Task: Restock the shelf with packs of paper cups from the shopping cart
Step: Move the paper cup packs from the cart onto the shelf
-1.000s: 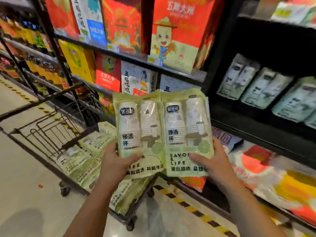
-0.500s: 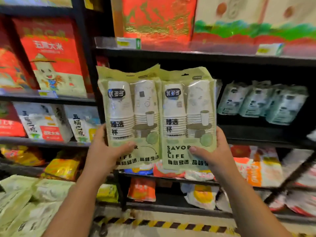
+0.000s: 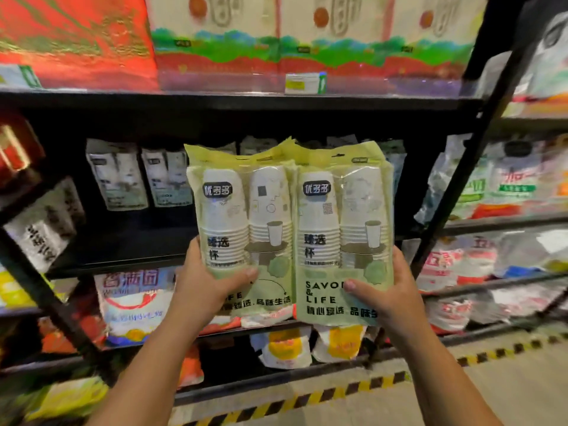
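Gripping the left pack of paper cups (image 3: 246,216) by its lower part with the left hand (image 3: 203,287), thumb curled across the printed front. Gripping the right pack of paper cups (image 3: 344,222) the same way with the right hand (image 3: 388,298), thumb on the front, fingers behind and out of sight. Holding both green packs upright, side by side and touching, hands apart at the outer edges. Held in the air in front of the black middle shelf (image 3: 123,255). Further back on that shelf, standing upright, more cup packs (image 3: 123,176). Above, large printed bags (image 3: 307,35) and a price tag (image 3: 304,83). Below, colourful bags (image 3: 132,302); lower still, a yellow-and-black floor stripe (image 3: 307,398)
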Demonstrator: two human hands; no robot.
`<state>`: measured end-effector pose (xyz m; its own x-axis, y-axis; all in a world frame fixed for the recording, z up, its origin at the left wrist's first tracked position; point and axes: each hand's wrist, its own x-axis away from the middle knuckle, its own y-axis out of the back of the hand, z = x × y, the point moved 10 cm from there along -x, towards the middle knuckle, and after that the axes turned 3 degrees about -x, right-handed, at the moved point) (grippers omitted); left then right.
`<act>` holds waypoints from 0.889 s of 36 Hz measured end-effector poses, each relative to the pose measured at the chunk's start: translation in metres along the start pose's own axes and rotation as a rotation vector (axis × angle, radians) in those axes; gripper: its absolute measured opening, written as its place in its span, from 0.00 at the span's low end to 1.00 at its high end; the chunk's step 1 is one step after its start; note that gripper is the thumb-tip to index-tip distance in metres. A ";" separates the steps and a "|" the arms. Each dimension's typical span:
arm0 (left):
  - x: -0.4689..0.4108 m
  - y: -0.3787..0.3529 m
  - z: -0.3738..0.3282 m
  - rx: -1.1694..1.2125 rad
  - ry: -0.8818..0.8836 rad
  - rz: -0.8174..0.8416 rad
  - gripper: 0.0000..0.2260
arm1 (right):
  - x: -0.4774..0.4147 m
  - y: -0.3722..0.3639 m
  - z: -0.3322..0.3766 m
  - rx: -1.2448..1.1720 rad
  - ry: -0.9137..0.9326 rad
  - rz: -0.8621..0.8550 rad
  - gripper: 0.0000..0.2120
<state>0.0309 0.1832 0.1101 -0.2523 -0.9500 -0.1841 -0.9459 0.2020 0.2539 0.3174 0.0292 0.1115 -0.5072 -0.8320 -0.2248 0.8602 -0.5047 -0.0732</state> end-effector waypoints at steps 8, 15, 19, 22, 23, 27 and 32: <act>-0.051 -0.062 -0.003 -0.142 -0.059 0.102 0.39 | -0.024 0.054 -0.028 0.081 0.039 -0.162 0.36; -0.123 -0.122 0.021 -0.130 -0.069 0.220 0.40 | -0.077 0.085 -0.052 0.198 0.020 -0.263 0.40; -0.172 -0.151 0.032 -0.138 -0.079 0.236 0.39 | -0.118 0.096 -0.054 0.279 0.003 -0.308 0.37; -0.212 -0.167 0.039 -0.145 -0.098 0.245 0.40 | -0.151 0.095 -0.055 0.338 -0.001 -0.320 0.35; -0.223 -0.172 0.040 -0.148 -0.111 0.242 0.40 | -0.162 0.095 -0.059 0.345 -0.003 -0.318 0.35; -0.262 -0.187 0.049 -0.150 -0.126 0.250 0.39 | -0.202 0.093 -0.081 0.365 -0.025 -0.311 0.35; -0.299 -0.193 0.058 -0.204 -0.113 0.220 0.36 | -0.240 0.089 -0.113 0.375 -0.077 -0.288 0.36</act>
<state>0.2767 0.4424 0.0610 -0.4782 -0.8539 -0.2054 -0.8085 0.3366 0.4827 0.5215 0.2097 0.0489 -0.7368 -0.6535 -0.1733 0.6130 -0.7538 0.2365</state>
